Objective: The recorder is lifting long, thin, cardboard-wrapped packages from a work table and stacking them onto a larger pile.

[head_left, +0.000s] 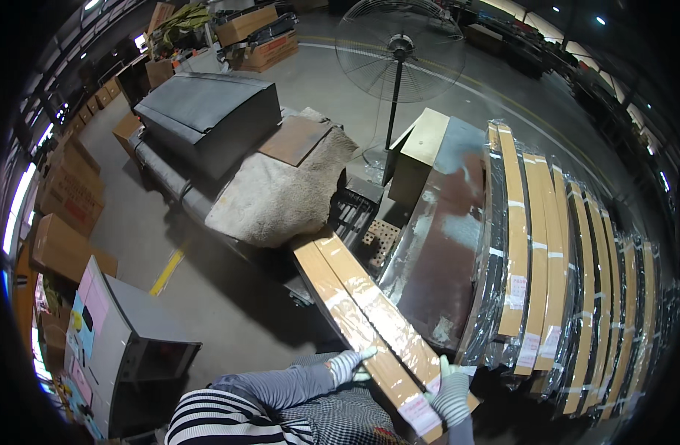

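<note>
A long, flat package (377, 313) of brown cardboard strips in clear shiny film slants toward me from under a beige cloth (273, 200) draped over a machine. A dark gap runs between its strips, and white labels mark the near end. My left hand (351, 365), in a pale striped glove, grips the package's left edge, fingers curled over the top. On the right edge near the labelled end is my right hand (451, 397), similarly gloved, with its fingers closed round the side. The package's far end is hidden beneath the cloth.
To the right lie several similar wrapped long packages (536, 259) side by side, beside a worn metal surface (436, 259). A large standing fan (399, 48) is at the back. A grey metal hood (206, 111) sits far left; a grey cabinet (117, 334) stands near left, beside cartons (69, 189).
</note>
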A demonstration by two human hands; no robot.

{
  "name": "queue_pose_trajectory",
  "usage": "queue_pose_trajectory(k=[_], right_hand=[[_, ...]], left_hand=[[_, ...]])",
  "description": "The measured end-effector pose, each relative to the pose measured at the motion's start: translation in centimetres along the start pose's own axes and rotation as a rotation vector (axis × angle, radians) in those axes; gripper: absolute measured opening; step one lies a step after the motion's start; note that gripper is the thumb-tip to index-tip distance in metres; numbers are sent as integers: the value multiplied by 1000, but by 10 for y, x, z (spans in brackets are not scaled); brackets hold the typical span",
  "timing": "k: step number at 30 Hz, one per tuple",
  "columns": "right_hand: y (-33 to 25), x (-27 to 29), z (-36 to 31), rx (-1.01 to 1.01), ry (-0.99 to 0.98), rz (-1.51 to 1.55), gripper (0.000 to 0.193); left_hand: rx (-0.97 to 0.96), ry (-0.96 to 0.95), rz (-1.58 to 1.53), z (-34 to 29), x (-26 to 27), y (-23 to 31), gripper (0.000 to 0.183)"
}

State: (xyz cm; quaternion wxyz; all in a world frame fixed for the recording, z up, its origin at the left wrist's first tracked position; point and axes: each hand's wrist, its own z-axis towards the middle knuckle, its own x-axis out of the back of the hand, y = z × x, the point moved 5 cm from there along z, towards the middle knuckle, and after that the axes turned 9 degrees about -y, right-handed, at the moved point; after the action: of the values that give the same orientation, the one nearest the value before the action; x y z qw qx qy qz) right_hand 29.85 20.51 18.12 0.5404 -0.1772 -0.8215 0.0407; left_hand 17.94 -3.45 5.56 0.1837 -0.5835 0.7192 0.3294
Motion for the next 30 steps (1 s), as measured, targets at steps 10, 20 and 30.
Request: queue_pose_trajectory(k=[10, 20, 30], right_hand=[[-38, 102, 164, 78, 79, -197, 82], [-5, 37, 104, -269, 656, 426, 63], [29, -54, 20, -924, 479, 305, 54]], left_hand=[[-340, 12, -417, 75, 34, 119, 41], [-578, 164, -341, 120, 98, 166, 50], [119, -404, 224, 120, -30, 20, 55]])
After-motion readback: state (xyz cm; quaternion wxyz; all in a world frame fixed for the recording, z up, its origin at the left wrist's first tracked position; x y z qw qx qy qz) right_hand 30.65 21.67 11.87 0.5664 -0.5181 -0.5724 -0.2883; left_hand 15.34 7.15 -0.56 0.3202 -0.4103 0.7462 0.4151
